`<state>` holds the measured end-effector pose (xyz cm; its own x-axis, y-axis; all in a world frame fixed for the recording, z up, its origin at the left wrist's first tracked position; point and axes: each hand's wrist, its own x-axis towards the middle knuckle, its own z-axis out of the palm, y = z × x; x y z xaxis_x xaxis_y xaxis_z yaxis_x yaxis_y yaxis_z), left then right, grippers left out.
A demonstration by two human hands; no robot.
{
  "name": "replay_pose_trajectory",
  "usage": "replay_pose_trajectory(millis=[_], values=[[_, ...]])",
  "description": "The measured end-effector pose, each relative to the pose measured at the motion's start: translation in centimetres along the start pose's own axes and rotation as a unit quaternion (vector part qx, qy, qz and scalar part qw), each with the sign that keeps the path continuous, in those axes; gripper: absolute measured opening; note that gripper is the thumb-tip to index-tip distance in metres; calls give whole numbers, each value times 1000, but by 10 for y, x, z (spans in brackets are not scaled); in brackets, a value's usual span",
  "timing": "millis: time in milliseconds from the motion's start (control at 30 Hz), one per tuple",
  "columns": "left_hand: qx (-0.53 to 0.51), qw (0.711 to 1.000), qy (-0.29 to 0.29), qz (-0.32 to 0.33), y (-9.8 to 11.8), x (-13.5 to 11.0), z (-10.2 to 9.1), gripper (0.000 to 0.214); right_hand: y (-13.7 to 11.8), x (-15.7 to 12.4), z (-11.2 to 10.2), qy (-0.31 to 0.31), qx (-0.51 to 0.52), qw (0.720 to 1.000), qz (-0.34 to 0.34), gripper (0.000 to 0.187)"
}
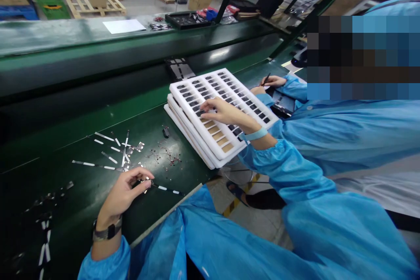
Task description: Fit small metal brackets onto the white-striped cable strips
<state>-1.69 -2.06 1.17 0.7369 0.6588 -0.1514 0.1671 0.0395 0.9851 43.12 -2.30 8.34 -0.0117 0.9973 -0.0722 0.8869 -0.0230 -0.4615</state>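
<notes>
My left hand (126,190) is above the dark green bench, its thumb and fingers closed on one end of a flex cable (164,189). This thin black strip has white patches and trails to the right. My right hand (223,111) reaches over the white foam tray (223,155), thumb and forefinger around a small black part (199,113) at a slot. Rows of small black parts fill many slots; several slots below my right hand show bare tan bottoms. More foam trays (188,133) are stacked underneath.
Loose flex cables (111,148) and tiny parts (167,157) lie on the bench, beside a small black block (166,132). More strips (45,240) lie at lower left. A co-worker's hand (274,81) holds a thin dark tool at right. A black tray (187,19) stands on the far ledge.
</notes>
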Motion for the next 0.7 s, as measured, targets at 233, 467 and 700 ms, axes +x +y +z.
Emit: replay_pose_trajectory(millis=[233, 467, 700], values=[[-10, 1000, 5, -2, -1, 0, 0, 26, -8, -7, -10, 59, -15, 998, -9, 30], [-23, 1000, 12, -8, 0, 1, -1, 30, -65, 12, -42, -68, -20, 994, -77, 28], [-17, 999, 34, -7, 1, 1, -2, 33, -123, 104, 51, -351, -153, 915, -126, 23]])
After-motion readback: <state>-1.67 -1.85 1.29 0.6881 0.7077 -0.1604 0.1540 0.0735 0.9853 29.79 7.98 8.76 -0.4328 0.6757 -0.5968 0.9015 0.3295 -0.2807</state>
